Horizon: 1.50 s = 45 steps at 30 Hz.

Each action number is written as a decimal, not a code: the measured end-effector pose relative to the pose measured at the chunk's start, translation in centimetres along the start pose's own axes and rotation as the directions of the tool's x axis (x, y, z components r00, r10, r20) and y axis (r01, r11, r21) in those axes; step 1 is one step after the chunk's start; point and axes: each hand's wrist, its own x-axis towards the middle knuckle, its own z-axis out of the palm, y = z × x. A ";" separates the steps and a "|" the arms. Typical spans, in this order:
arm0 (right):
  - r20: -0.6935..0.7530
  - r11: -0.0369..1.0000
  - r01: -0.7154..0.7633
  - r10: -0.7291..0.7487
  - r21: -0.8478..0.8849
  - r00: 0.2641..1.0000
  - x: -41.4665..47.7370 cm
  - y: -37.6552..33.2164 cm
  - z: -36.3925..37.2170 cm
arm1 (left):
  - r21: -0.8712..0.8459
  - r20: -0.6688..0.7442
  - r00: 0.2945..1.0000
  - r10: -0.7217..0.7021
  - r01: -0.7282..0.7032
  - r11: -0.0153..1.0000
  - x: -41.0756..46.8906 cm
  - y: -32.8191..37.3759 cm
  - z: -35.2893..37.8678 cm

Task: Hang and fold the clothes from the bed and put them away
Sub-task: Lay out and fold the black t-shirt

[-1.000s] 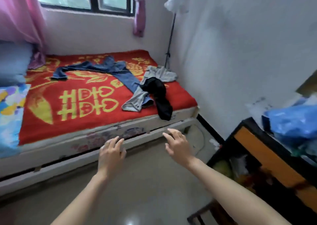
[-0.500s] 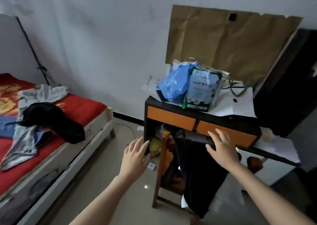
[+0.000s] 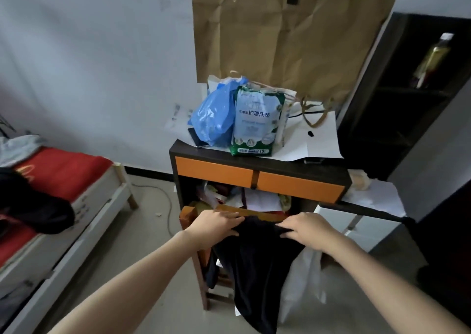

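What moved: half a second back both hands hang open short of the chair; now they're down on the dark garment [image 3: 254, 270] and the view sits closer to the desk [image 3: 280, 172].
Left hand [image 3: 214, 225]: fingers curled into the garment's top edge, right on the chair's top rail [image 3: 257, 212].
Right hand [image 3: 303, 228]: same deal, gripping the fabric's other corner.
Garment: draped over the rail, hanging long toward the floor.
Rest of the laundry: a black garment [image 3: 38, 211] and a grey one [image 3: 17, 145] lie on the bed [image 3: 63, 178], so I'd say plenty's left.
Snag risk: yank it sideways and the fabric probably catches a rail end, tugging the chair.
Drag risk: the white bag [image 3: 303, 282] hangs touching it and might come along.
Floor risk: lift too low and the long tail sweeps the tiles.
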 end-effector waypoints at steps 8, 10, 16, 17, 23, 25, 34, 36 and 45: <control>-0.110 0.977 0.109 -0.090 0.183 0.990 3.2 0.2 -7.9 | -0.359 -0.047 0.978 -0.205 0.175 0.917 -1.1 -4.0 -5.3; -0.175 0.969 0.156 -0.123 0.192 0.977 4.1 -0.4 -9.8 | -0.412 -0.069 0.966 -0.249 0.200 0.889 -1.6 -4.9 -6.9; -0.357 0.862 0.339 -0.202 0.378 0.912 6.4 -3.1 -15.2 | -0.525 -0.145 0.908 -0.394 0.267 0.808 -4.2 -7.7 -10.9; -0.422 0.831 0.376 -0.193 0.410 0.886 7.0 -3.8 -16.1 | -0.533 -0.197 0.879 -0.434 0.275 0.800 -4.7 -8.3 -11.8; -0.648 0.719 0.594 -0.266 0.360 0.714 13.3 -13.1 -21.6 | -0.595 -0.379 0.639 -0.670 0.386 0.705 -11.8 -13.8 -16.5; -0.644 0.691 0.638 -0.323 0.341 0.693 15.1 -17.6 -22.5 | -0.600 -0.411 0.562 -0.718 0.426 0.677 -15.6 -15.4 -16.9; -0.514 0.469 0.833 -0.658 0.292 0.551 19.6 -41.9 -21.8 | -0.570 -0.470 0.254 -0.846 0.644 0.510 -38.0 -21.3 -17.4; -0.484 0.445 0.849 -0.697 0.286 0.529 20.1 -46.8 -21.1 | -0.569 -0.477 0.234 -0.847 0.653 0.500 -42.9 -22.6 -17.6; -0.382 0.297 0.881 -0.815 0.369 0.435 21.0 -66.7 -19.3 | -0.598 -0.458 0.069 -0.886 0.714 0.364 -61.8 -27.1 -17.8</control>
